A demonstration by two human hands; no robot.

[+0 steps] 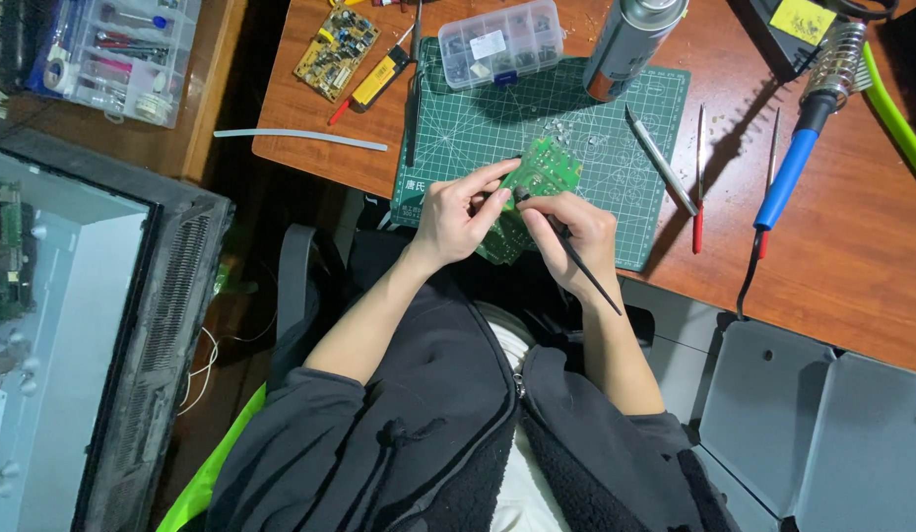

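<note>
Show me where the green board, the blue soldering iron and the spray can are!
green board (549,169), head view, on its upper half above the fingers.
blue soldering iron (785,180), head view, on the blue handle.
spray can (630,44), head view, on its silver side.

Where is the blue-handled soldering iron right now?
In the head view, the soldering iron lies on the wooden desk, right of the green cutting mat, beside the red-tipped tweezers.
</note>
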